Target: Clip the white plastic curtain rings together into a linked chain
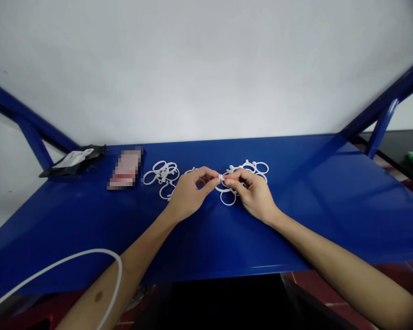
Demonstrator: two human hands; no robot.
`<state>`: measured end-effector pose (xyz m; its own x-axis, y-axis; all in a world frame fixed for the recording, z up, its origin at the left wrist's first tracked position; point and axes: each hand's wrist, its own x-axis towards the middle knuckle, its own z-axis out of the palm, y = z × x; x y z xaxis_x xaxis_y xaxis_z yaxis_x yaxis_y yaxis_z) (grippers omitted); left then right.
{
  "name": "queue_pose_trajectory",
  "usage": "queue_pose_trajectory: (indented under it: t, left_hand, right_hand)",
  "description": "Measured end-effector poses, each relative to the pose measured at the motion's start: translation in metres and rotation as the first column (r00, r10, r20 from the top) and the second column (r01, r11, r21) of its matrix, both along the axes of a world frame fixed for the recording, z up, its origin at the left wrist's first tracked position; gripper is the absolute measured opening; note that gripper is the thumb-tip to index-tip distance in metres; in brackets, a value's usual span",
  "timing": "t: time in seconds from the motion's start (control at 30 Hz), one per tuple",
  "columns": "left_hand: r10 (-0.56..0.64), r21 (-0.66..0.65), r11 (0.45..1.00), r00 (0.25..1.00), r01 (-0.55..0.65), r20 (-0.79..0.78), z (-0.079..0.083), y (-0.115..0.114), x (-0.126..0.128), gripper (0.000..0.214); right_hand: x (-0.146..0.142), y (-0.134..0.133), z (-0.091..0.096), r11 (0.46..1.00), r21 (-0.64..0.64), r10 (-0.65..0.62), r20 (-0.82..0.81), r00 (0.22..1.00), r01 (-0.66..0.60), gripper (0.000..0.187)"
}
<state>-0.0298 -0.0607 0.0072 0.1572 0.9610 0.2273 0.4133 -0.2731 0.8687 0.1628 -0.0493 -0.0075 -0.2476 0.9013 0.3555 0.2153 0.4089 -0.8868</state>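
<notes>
One small white piece is held
The left hand (187, 195) and right hand (256, 195) both pinch it (220, 177) over the glossy blue desk (206, 247).

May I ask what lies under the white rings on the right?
The blue table shows through the white rings; whatever the right grip covers cannot be seen.

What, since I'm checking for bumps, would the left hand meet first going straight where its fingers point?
Probably the right hand, just beyond the small white piece that the left hand pinches, though depth there is unclear.
</notes>
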Motion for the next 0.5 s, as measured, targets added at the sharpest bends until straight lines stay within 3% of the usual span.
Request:
queue_pose_trajectory:
  t: [0.23, 0.5]
  left_hand:
    - [0.016, 0.132, 0.991, 0.997, -0.006, -0.072, 0.002, -0.007, 0.005, 0.012]
    - [0.035, 0.250, 0.967, 0.946, 0.048, -0.321, 0.005, 0.003, -0.007, 0.015]
  right_hand:
    - [0.002, -0.005, 0.004, 0.946, 0.323, -0.040, 0.197, 0.980, -0.027, 0.014]
    - [0.000, 0.003, 0.003, 0.927, 0.374, -0.107, 0.274, 0.956, -0.004, 0.011]
